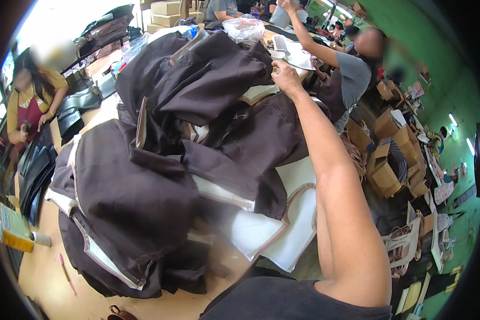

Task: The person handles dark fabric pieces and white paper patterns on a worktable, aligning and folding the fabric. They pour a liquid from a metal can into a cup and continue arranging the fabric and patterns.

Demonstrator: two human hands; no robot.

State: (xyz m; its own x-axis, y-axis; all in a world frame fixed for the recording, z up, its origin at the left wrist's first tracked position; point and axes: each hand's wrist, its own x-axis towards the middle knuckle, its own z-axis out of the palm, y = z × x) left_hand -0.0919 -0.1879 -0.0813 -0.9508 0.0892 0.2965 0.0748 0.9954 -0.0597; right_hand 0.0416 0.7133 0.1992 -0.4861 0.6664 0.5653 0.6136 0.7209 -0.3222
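Okay so, right hand (287,79) curled by brown cloth (149,181), grip unclear | left hand hidden, couldn't tell | carton (382,184) held grayish strips (398,159)

Dark fabric (136,176) lies heaped on a table (44,269) — right hand (286,79) alongside

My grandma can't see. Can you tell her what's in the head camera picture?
A person's right hand reaches to the far side of a big heap of dark cloth, with white pieces showing, on a tan table. Other people are around, and cardboard boxes sit at the right.
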